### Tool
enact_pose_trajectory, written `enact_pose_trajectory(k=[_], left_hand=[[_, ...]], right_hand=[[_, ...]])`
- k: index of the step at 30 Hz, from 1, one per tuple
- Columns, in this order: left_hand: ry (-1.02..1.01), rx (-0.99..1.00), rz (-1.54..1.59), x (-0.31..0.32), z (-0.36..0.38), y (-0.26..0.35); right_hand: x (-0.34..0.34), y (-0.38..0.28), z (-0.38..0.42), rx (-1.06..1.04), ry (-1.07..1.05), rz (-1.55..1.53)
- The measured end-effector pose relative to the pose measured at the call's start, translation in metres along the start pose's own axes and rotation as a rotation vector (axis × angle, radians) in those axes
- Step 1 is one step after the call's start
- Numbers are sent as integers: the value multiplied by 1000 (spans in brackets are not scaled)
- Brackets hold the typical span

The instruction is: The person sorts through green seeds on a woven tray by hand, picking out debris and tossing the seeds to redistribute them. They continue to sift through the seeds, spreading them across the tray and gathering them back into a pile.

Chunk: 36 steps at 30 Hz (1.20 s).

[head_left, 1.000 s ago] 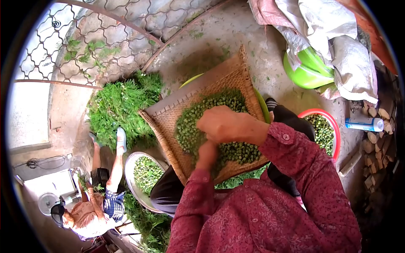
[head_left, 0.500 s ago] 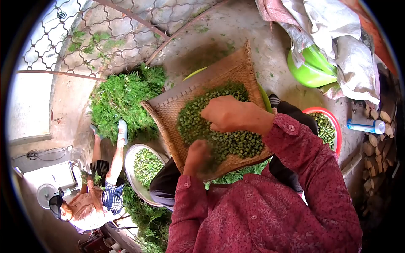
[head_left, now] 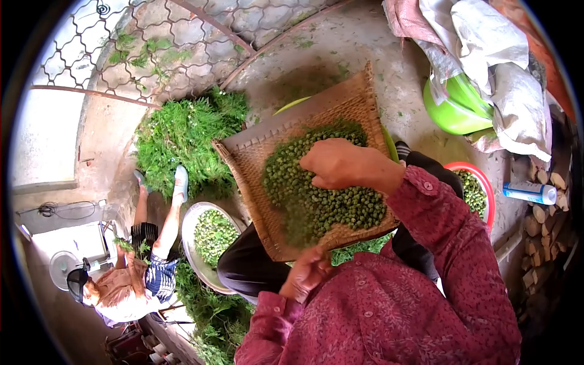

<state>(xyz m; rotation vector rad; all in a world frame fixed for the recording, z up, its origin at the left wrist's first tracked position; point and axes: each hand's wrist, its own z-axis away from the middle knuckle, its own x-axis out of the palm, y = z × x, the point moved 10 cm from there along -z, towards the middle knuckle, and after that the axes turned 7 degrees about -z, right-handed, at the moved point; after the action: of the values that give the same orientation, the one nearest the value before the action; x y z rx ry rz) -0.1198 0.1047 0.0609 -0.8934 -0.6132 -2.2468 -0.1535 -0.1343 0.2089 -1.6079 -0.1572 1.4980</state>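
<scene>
A woven winnowing basket (head_left: pixel 246 182) lies tilted over my lap, holding a pile of small round green buds or fruits (head_left: pixel 350 210) with fine green stems at the far side. My right hand (head_left: pixel 350 164) is closed just over the pile, its fingertips turned down and partly hidden. At the near edge of the basket, my left hand (head_left: pixel 308 271) has its fingers curled together in front of my shirt. What either hand holds, if anything, cannot be made out. A lime-green rim (head_left: pixel 389 143) shows under the basket.
To the left stand a metal basin (head_left: pixel 190 234) of green pieces and a heap of feathery greens (head_left: pixel 182 143). A red basin (head_left: pixel 488 201), a spray can (head_left: pixel 529 193), a green tub (head_left: pixel 456 106) and firewood (head_left: pixel 544 237) are right. Another person (head_left: pixel 125 280) sits at left.
My left hand has come back from over the pile to the basket's near edge. My right hand stays over the pile. The whole view has shifted slightly.
</scene>
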Motion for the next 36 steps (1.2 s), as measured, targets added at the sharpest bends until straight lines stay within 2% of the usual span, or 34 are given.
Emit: enact_pose_trajectory(k=[2, 4, 6, 10, 13, 16, 17, 19, 20, 23, 25, 28, 34, 36], left_hand=[[16, 148, -93, -9, 9, -22], [154, 181, -50, -28, 4, -33], [406, 97, 136, -55, -9, -44], [139, 42, 263, -6, -11, -36], [289, 57, 50, -26, -3, -38], [195, -28, -79, -35, 2, -32], [258, 43, -196, -42, 6, -17], [384, 188, -429, -9, 8, 31], [482, 325, -511, -6, 6, 55], [671, 542, -999, 8, -3, 124], [816, 916, -1433, -10, -20, 158], [867, 1035, -1947, 14, -48, 174], [961, 549, -2129, 7, -78, 173], [966, 567, -2108, 3, -81, 174]], right_hand=[[2, -1, 1, -11, 11, -16], [5, -1, -1, -25, 12, -17], [6, 0, 1, -34, 20, -16], [1, -3, 2, -58, 36, -11], [-4, -1, 5, -46, 53, -10], [-4, 0, 3, -35, 51, 0], [-4, 0, 3, -29, 47, 5], [-2, 0, 2, -32, 44, 9], [0, 0, 2, -35, 42, 12], [4, 2, -2, -16, 21, 14], [2, 1, -1, -19, 22, 10], [-1, -1, 1, -23, 28, 5], [-4, 3, 0, -20, 66, 0], [-4, 4, -1, -1, 58, -2]])
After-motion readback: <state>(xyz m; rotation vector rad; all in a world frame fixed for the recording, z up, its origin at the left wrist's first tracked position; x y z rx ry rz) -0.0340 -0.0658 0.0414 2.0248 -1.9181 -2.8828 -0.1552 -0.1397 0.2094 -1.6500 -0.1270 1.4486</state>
